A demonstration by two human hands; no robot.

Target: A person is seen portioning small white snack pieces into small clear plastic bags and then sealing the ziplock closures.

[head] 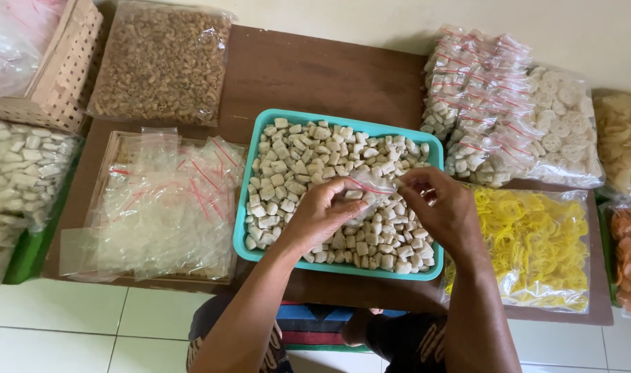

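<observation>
Both hands are working together above the teal tray (250,235), which is sitting on the low brown table (315,69) and is filled with small pale cracker cubes (294,159). The left hand (322,214) is pinching one side of a small clear bag (370,188), with thumb and fingers closed on the plastic. The right hand (443,207) is pinching the other side of the same bag, its fingers curled together on the film near the red strip at the bag's mouth. The bag is hanging between the two hands, over the middle of the tray and clear of the cubes below; a few pale pieces are showing through the plastic, though how full it is cannot be told. To the left of the tray, a loose heap of empty clear bags (163,207) with red strips is lying in a shallow wooden tray (115,148). Behind that heap, a large bag of brown snacks (162,62) is resting beside a woven basket (60,76). At the far left edge, a bag of pale cubes (22,166) is lying partly off the table. To the right of the tray, a pile of small filled packets (477,103) is leaning against a bag of round white crackers (567,131). In front of these, a bag of yellow rubber bands (536,249) is lying just beside the right forearm. The floor below is showing white tiles (87,331).
</observation>
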